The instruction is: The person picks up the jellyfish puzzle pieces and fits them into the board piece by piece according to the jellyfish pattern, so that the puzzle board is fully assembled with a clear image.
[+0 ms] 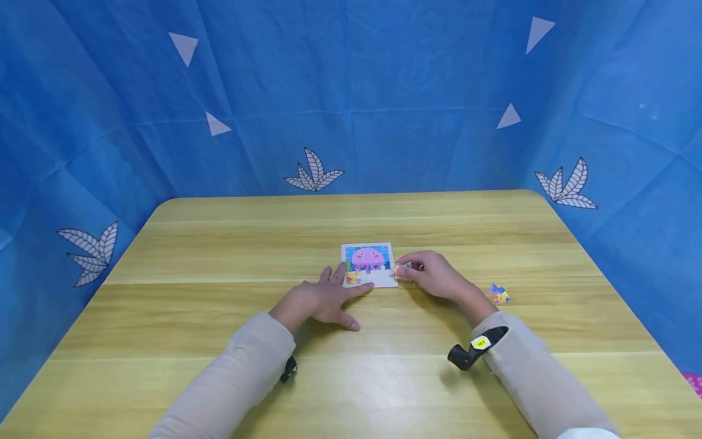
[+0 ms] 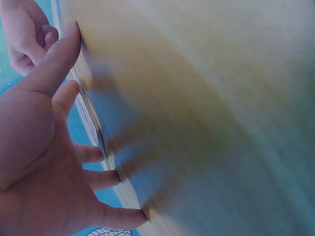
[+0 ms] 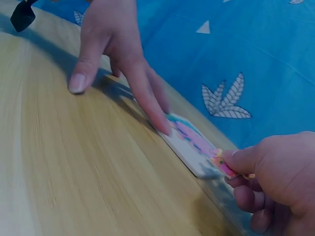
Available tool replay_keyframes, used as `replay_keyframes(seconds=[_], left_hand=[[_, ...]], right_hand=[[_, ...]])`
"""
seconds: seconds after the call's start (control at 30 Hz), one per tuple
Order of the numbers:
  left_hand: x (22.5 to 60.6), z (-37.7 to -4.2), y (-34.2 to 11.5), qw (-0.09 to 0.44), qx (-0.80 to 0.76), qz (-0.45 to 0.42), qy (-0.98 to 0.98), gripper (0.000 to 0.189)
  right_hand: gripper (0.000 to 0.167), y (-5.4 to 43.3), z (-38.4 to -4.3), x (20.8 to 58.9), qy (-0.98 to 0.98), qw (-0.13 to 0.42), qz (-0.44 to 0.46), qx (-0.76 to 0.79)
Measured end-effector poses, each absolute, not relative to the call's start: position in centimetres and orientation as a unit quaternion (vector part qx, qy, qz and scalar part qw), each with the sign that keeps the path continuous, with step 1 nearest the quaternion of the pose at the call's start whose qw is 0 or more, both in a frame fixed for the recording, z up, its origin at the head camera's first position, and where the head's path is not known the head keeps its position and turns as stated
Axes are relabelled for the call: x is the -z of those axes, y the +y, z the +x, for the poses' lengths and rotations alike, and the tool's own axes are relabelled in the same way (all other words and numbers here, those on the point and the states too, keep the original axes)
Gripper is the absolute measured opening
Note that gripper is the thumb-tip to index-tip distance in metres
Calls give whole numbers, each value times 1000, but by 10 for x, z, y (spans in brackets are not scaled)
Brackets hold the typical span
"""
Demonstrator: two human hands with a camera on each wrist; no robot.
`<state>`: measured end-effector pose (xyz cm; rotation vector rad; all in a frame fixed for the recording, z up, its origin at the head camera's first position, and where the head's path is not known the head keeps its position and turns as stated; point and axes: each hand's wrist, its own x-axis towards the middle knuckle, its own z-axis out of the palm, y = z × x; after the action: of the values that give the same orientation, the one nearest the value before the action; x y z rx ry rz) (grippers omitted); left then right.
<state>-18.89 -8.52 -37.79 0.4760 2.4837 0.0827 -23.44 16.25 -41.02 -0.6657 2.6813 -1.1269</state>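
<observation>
A white-framed jigsaw puzzle board [image 1: 386, 279] with a pink jellyfish picture lies flat on the table. Its lower right part shows bare white, and a yellow piece sits in the lower left corner. My left hand [image 1: 331, 300] rests at the board's left and front edges with fingers spread and straight, fingertips touching it. Between thumb and fingers, my right hand [image 1: 436, 275] pinches a colourful puzzle piece [image 3: 224, 166] at the board's right edge. Another puzzle piece [image 1: 499, 294], blue, yellow and pink, lies on the table right of the right hand.
The wooden table [image 1: 219, 244] has a light grain and rounded far corners. A blue cloth [image 1: 384, 91] with white triangles and leaf prints hangs behind it and along both sides. A black wrist camera [image 1: 476, 349] is strapped over the right sleeve.
</observation>
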Motion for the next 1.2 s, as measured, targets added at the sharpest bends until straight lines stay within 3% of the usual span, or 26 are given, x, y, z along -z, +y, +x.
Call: replay_keyframes(seconds=[0.5,0.87,1.2], left_hand=[[377,-190,-84,306,-22,179,935,81],[377,-190,-85,305,-23,195,932,81],[378,-192,-85,305,-25,197,931,81]], right_hand=[[26,129,-241,408,889,96,-226,387],[15,108,-247,414,878,113,-205,418],[16,98,-246,413,902,91,-185,380]])
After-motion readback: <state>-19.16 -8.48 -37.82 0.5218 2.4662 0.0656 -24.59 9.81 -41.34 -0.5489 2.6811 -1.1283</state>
